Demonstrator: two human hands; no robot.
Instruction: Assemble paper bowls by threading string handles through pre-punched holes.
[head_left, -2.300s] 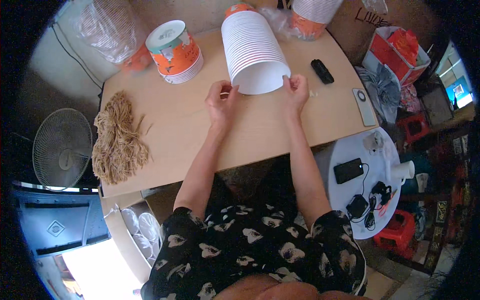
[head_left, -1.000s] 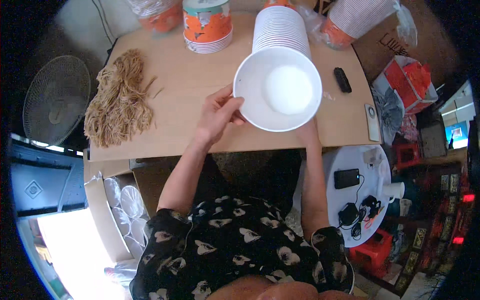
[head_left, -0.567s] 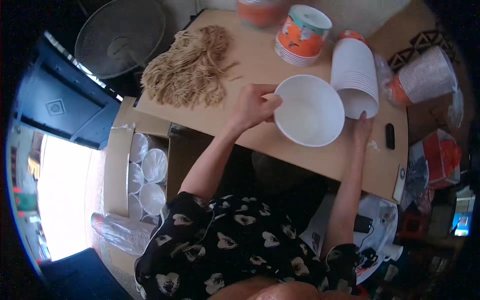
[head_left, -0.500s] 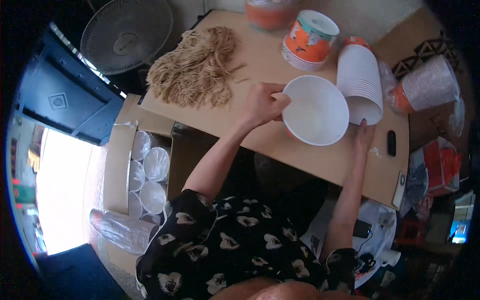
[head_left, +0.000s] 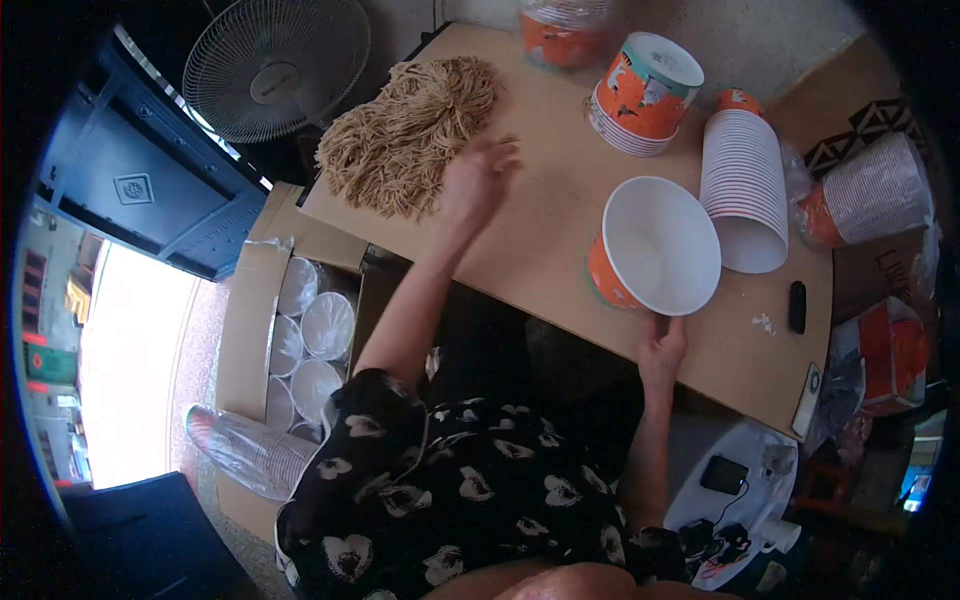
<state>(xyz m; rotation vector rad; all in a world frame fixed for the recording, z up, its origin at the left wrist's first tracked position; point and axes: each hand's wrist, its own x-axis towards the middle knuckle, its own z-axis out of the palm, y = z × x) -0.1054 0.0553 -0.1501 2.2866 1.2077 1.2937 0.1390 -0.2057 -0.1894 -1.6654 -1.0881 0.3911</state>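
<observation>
In my right hand [head_left: 662, 352] is a large paper bucket [head_left: 607, 270], white inside and orange-printed outside, gripped low on its near side. The bucket tilts with its open mouth toward me over the table's front edge. My left hand [head_left: 480, 185] hovers apart from it, beside a heap of tan cords [head_left: 405, 135]; motion smears its fingers, so what they hold, if anything, is unclear. A nested stack of white paper buckets [head_left: 742, 185] lies just right of the held one. Behind stands an upside-down orange bucket stack [head_left: 648, 95].
A wrapped bucket stack [head_left: 875, 190] leans at the table's right edge. A black object [head_left: 797, 307] and a white remote-like object [head_left: 808, 400] lie near the right side. A carton [head_left: 240, 350] of wrapped buckets stands left below. A fan [head_left: 280, 75] is behind.
My left hand has let go of the bucket's rim and moved left toward the cords. My right hand has gone from the nested stack's mouth to the underside of the bucket.
</observation>
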